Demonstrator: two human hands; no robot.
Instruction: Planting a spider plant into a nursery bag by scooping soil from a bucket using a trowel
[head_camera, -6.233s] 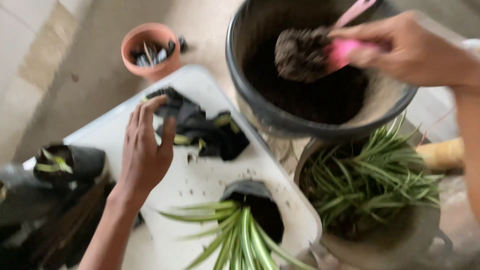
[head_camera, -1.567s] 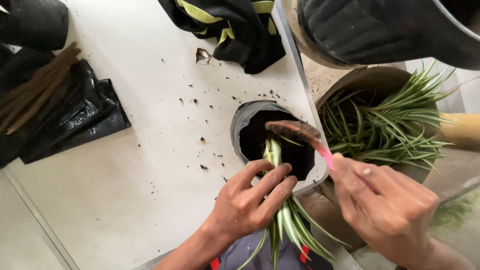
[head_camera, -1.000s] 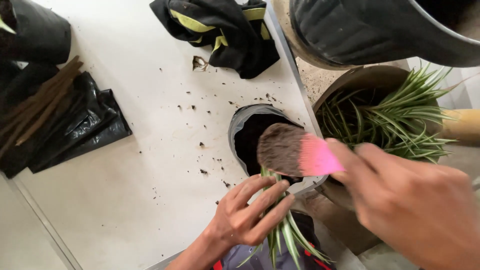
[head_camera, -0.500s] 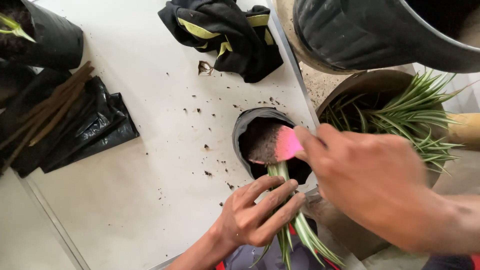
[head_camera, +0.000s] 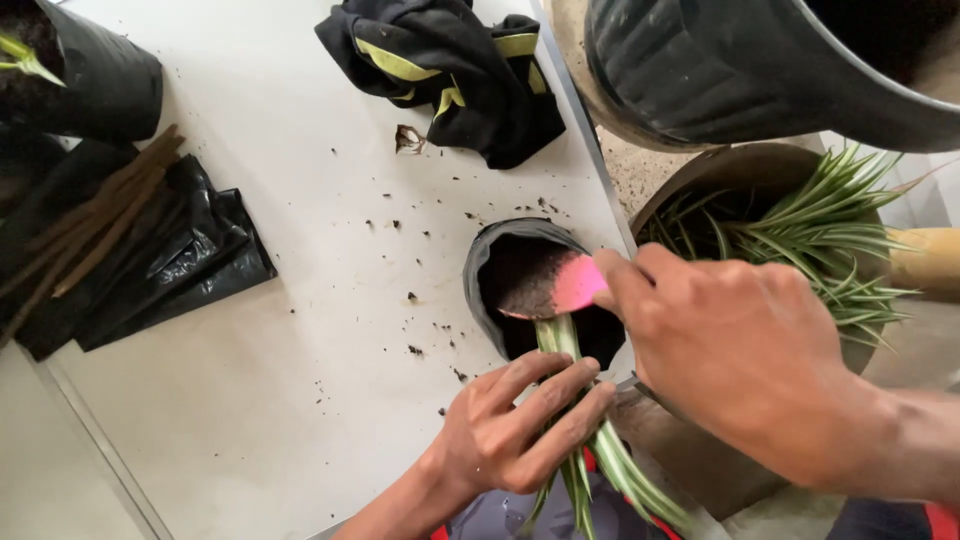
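Now the right hand (head_camera: 740, 360) curls tight around a pink trowel (head_camera: 570, 285), tipping soil into the black grow bag (head_camera: 500, 260). Below, the left hand (head_camera: 520, 430) wraps its fingers around the striped plant (head_camera: 560, 340), whose leaves rise from the bag. Bag and scattered soil crumbs sit on the white bench (head_camera: 300, 300), near folded black bags (head_camera: 170, 260).

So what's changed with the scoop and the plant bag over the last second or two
The right hand has brought the pink scoop down from above the small black bag until its soil-loaded blade sits tipped in the bag's mouth. Six seconds back it was lifting soil out of the big black tub. The left hand stays gripping the striped leaves; the black cloth hasn't moved.
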